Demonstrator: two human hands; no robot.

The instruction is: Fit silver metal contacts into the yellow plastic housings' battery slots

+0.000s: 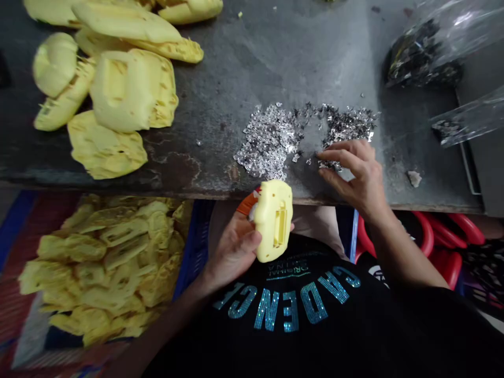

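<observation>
My left hand [236, 241] is closed around a yellow plastic shell [271, 220] with a long slot in its face, held just off the table's front edge. Something orange [249, 203] shows at the shell's left side, against my fingers. Over the table, my right hand [356, 170] is at the near side of a dark pile of small metal pieces [348, 123]. Its thumb and fingertips are drawn close together, and whatever may be between them is too small to make out. A brighter pile of small metal pieces [270, 142] lies to its left.
Several yellow shells [122, 94] are heaped at the table's left. Below, a crate holds many more yellow parts [106, 257]. Clear plastic bags [425, 52] with dark pieces lie at the right. Red rounded items [452, 247] sit under the table's right edge [433, 206].
</observation>
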